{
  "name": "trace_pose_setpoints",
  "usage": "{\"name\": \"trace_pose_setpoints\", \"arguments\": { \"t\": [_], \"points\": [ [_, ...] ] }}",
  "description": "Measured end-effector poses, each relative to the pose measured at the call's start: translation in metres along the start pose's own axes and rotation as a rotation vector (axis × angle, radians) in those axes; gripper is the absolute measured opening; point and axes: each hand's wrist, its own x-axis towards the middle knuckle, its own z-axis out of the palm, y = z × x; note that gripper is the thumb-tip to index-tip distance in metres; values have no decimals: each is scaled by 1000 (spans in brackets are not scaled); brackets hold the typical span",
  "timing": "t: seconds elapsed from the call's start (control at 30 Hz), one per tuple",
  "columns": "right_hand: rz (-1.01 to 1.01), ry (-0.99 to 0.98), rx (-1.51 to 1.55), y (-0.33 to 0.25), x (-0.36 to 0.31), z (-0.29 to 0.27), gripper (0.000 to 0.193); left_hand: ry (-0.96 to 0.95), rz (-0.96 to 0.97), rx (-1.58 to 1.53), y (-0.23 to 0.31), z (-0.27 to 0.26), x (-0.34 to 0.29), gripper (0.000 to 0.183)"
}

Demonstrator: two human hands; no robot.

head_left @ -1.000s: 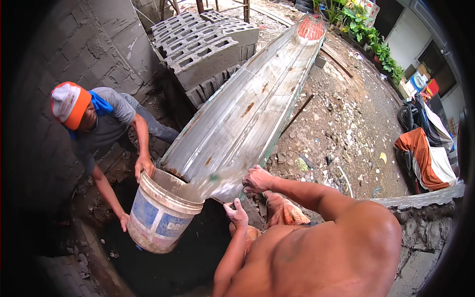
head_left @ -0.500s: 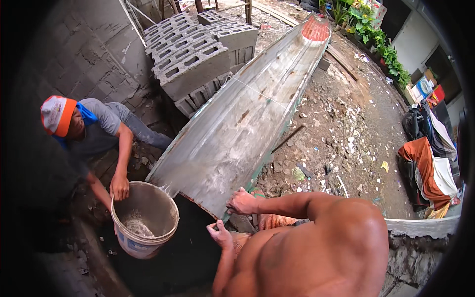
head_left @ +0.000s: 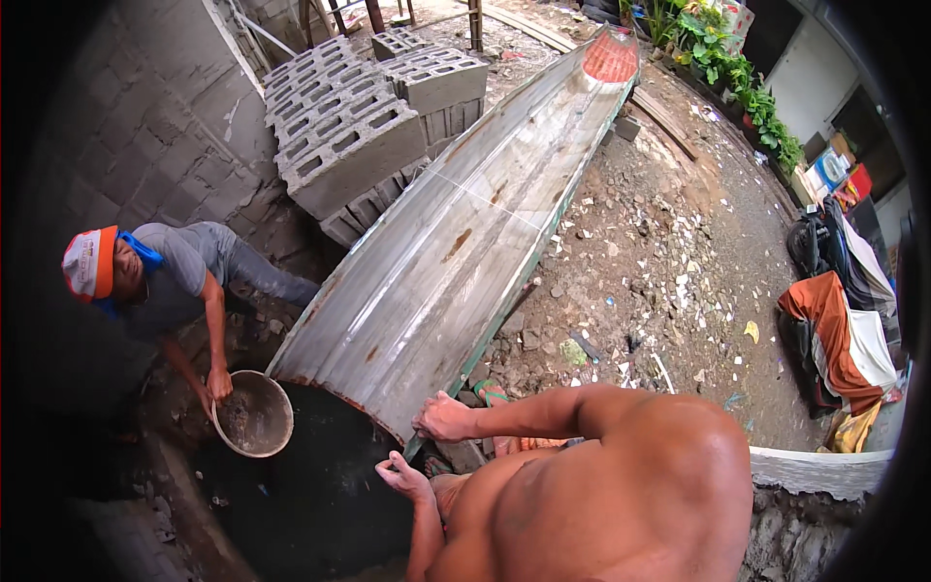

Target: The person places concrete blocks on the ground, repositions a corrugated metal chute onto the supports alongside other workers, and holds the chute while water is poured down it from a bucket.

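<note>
Your right hand [head_left: 446, 417] is curled closed on the green edge of a long, weathered grey trough [head_left: 427, 301], at its near end; your left hand [head_left: 404, 478] is partly open just beside that corner, contact unclear. The trough stretches away to the upper right, past stacked grey concrete blocks [head_left: 364, 155]; at left, a co-worker [head_left: 170, 281] grips a round, dirty bucket [head_left: 275, 412].

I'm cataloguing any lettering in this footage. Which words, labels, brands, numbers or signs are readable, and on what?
None is clear enough to quote.
White-and-orange cap: small markings on the front, too small and blurred to read.
Bucket: no lettering visible from this angle.
Long grey trough: none visible.
</note>
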Motion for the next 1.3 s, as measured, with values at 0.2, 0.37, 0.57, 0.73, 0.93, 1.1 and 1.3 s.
{"name": "trace_pose_setpoints", "arguments": {
  "t": [0.2,0.37,0.57,0.73,0.93,1.1,1.3],
  "points": [
    [-6,-22,-11,2,-5,3,24,9,33,40,10,-2,-7,59],
    [21,-58,8,-2,0,-6,21,19,-72,72,18,1,-5,67],
    [7,16,-20,0,4,-3,19,18,-31,87,16,2,3,64],
    [13,-7,-21,-2,6,-3,18,-36,-53,87,5,-2,6,72],
    [19,7,-18,0,9,-2,17,-11,-31,103,10,0,8,74],
    [14,-26,4,2,12,-4,18,26,-24,101,9,4,11,68],
    [-1,-5,-25,6,14,2,19,21,-43,109,10,5,12,70]
  ]
}}
